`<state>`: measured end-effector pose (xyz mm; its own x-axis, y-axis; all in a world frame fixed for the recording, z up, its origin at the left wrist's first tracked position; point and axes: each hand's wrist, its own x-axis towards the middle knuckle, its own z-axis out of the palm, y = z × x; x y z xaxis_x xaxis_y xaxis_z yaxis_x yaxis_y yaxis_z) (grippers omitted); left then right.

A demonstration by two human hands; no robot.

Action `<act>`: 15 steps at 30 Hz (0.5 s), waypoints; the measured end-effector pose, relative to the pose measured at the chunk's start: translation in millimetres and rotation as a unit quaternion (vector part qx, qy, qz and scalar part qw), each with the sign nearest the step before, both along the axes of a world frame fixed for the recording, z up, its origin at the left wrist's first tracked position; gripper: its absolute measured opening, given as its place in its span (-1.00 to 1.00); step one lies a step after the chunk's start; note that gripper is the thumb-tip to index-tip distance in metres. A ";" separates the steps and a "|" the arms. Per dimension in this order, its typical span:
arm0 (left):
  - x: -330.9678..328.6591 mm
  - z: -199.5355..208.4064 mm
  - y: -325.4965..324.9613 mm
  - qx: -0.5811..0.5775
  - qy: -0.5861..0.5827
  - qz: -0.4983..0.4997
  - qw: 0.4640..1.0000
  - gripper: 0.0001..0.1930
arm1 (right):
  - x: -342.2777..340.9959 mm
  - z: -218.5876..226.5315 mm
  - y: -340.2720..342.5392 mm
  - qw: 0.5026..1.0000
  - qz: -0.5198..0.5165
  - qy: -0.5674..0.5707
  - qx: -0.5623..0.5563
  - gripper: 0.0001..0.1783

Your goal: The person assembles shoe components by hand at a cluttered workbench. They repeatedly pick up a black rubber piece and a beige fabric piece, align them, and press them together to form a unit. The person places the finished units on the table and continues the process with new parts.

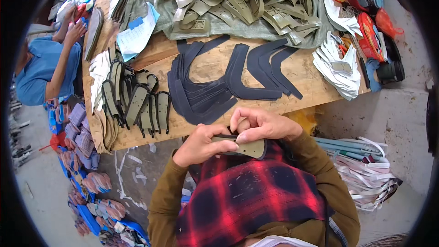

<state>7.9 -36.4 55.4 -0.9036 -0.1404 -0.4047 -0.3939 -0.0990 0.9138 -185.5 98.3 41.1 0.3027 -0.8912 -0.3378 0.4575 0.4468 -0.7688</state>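
Close to my apron, my left hand (201, 145) grips an olive perforated plastic piece (253, 149), its thumb lying over the face. My right hand (264, 126) is closed at the piece's upper edge, thumb against it and fingers bent; a dark strip shows along that edge between the hands. Part of the piece is hidden by the fingers. Just beyond lie flat dark curved pieces (196, 114), stacked and fanned out on the wooden table (302, 71). To their left, several olive perforated pieces with black edging (137, 103) are heaped together.
A large heap of olive pieces (238, 7) covers a grey-green sheet (183, 32) at the back. White curved pieces (338, 71) lie right, near a red tin (369, 36). A paper sheet (137, 39) lies left. Pale strips (366, 178) hang right; a co-worker in blue (48, 66) is left.
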 end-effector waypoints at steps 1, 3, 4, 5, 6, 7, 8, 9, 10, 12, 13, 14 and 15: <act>2.0 -7.5 3.7 0.036 -0.003 0.028 0.999 -0.78 | 1.4 -4.7 0.6 1.000 -0.017 -0.002 -0.007 -0.80; 3.7 -11.6 7.9 0.060 -0.001 0.078 0.995 -0.82 | 2.6 -8.9 1.3 0.999 -0.046 0.000 -0.017 -0.80; 3.7 -10.5 8.4 0.056 0.000 0.092 0.994 -0.82 | 2.8 -9.4 1.4 0.998 -0.059 0.004 -0.020 -0.81; 3.7 -9.7 9.2 0.052 0.001 0.106 0.993 -0.83 | 2.7 -9.3 1.4 0.997 -0.071 0.007 -0.023 -0.81; 3.7 -12.6 11.3 0.050 0.008 0.118 0.992 -0.83 | 1.0 -7.8 1.6 0.995 -0.040 0.090 -0.010 -0.80; 3.7 -18.0 14.5 0.049 0.015 0.131 0.990 -0.84 | 0.3 -8.9 -1.4 0.991 -0.044 0.122 -0.041 -0.80; 4.0 -20.7 17.0 0.047 0.022 0.144 0.988 -0.84 | -0.5 -11.5 -6.3 0.984 -0.047 0.153 -0.072 -0.79; 3.2 -18.5 18.1 0.065 0.011 0.163 0.984 -0.84 | -0.5 -14.7 -9.2 0.976 -0.053 0.186 -0.102 -0.79; 2.5 -14.0 18.9 0.083 0.000 0.183 0.980 -0.85 | 3.1 -17.6 -10.5 0.989 -0.079 0.089 -0.087 -0.77; 1.5 -11.1 21.3 0.099 -0.004 0.222 0.970 -0.85 | 2.8 -12.0 -8.2 0.990 -0.127 -0.048 -0.025 -0.76; 0.6 -10.6 22.9 0.098 0.004 0.242 0.965 -0.86 | 3.1 -9.3 -8.1 0.982 -0.148 -0.116 0.006 -0.76; 0.2 -10.0 24.7 0.097 0.011 0.261 0.960 -0.86 | 5.0 -16.8 -7.7 0.987 -0.142 -0.079 -0.016 -0.75; 3.4 -16.3 28.8 0.066 0.023 0.254 0.965 -0.86 | 4.9 -17.6 -9.1 0.989 -0.139 -0.042 -0.015 -0.75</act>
<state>11.3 -7.6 39.1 -0.7497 -0.5194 -0.4101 -0.2227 -0.3855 0.8954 -180.6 89.3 23.5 0.0702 -0.9532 -0.2941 0.6225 0.2722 -0.7338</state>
